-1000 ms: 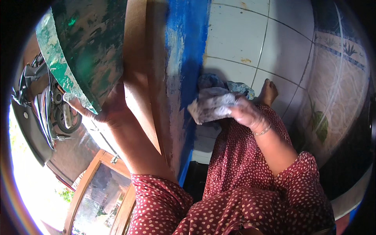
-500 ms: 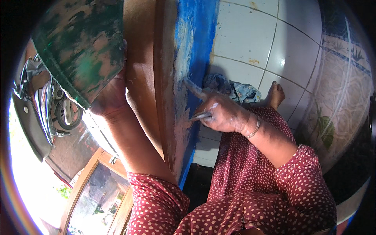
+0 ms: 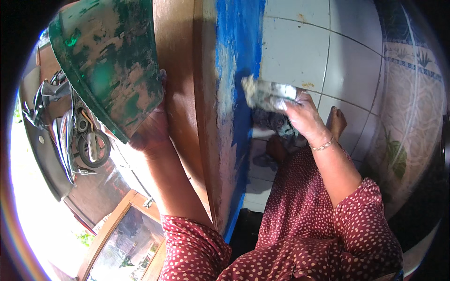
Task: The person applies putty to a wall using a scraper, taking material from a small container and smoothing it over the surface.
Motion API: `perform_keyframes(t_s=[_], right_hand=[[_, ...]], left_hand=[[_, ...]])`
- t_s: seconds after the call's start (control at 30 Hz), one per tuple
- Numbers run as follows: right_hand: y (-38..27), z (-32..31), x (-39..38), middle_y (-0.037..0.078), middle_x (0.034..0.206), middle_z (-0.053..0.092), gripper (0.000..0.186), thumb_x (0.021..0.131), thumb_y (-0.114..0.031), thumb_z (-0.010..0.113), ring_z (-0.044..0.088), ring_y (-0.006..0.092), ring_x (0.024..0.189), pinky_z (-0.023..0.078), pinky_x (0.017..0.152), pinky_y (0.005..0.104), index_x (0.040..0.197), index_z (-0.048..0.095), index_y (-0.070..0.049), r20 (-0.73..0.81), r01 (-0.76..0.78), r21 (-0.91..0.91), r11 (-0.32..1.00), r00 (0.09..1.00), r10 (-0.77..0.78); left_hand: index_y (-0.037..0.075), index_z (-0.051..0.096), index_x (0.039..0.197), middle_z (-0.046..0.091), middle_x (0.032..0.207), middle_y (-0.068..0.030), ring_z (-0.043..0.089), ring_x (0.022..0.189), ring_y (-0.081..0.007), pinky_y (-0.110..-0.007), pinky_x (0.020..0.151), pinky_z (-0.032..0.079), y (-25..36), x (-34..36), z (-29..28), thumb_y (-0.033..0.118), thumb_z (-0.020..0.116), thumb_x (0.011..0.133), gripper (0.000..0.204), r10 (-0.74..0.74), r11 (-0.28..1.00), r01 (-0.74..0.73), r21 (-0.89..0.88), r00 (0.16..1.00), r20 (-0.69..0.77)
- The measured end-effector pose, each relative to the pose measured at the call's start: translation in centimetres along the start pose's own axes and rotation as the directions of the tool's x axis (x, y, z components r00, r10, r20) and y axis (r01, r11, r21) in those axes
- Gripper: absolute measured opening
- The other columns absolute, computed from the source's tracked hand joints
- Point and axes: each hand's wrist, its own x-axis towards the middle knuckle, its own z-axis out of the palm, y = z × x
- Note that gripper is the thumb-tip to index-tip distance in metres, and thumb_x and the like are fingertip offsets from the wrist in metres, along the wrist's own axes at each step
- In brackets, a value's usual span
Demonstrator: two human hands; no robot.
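L. hand (image 3: pixel 152 132) gripped a green panel (image 3: pixel 105 65); r. hand (image 3: pixel 305 114), nearer, grasped a pale tool (image 3: pixel 269 94) (blurred), pointing left toward the blue wall (image 3: pixel 240 44) running fore-aft betw. both.

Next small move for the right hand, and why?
Probably ease the right hand left, bringing the pale-smeared flat tool against the patchy blue strip. The tool's tip is already close to it, pale patches show along the strip, and the left hand holds the green-smeared sheet off to the side.
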Motion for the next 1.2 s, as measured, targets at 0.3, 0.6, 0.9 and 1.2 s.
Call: perform_keyframes(t_s=[0.3,0.6,0.9,1.2], right_hand=[[1.6,9.7,1.0,0.028,0.105,0.06,0.047,0.071,0.007,0.048,0.063,0.0381,0.09,0.053,0.078,0.0398,0.118,0.055,0.003,-0.374,0.228,-0.673,0.703,0.715,-0.591],[-0.2,12.8,-5.8,0.026,0.083,0.059,0.038,0.079,-0.004,0.052,0.06,0.0416,0.074,0.049,0.067,0.0467,0.115,0.053,0.007,0.026,-0.085,-0.514,0.854,0.993,0.115],[-2.3,2.4,-1.0,0.014,0.065,0.061,0.011,0.082,-0.005,0.056,0.059,0.0198,0.052,0.048,0.049,0.0313,0.09,0.063,0.0,-0.125,-0.089,-0.613,0.785,0.992,0.015],[3.0,7.0,-0.1,0.017,0.09,0.066,0.027,0.075,0.004,0.06,0.066,0.0297,0.082,0.054,0.068,0.034,0.101,0.065,-0.003,-0.239,0.33,-0.514,0.792,0.832,-0.501]], left_hand=[[0.012,0.031,0.141,0.026,0.146,-0.0161,0.023,0.134,-0.0398,-0.069,0.106,0.009,-0.9,0.2,0.8,0.048,0.048,0.09,0.066,0.025,0.996,-0.019,0.085,0.997,-0.072],[0.01,0.033,0.14,0.029,0.145,-0.0142,0.024,0.133,-0.0384,-0.068,0.106,0.009,-1.0,0.2,0.7,0.047,0.047,0.091,0.063,0.022,0.999,-0.019,0.036,0.995,-0.095],[0.01,0.029,0.141,0.028,0.145,-0.0158,0.025,0.133,-0.0391,-0.069,0.106,0.009,-1.2,-0.2,1.0,0.05,0.048,0.09,0.068,0.114,0.977,-0.066,0.204,0.966,-0.233],[0.011,0.024,0.144,0.024,0.147,-0.0158,0.025,0.134,-0.0388,-0.069,0.105,0.01,-3.1,1.1,2.5,0.053,0.051,0.086,0.076,0.304,0.768,0.002,0.64,0.879,-0.367]])
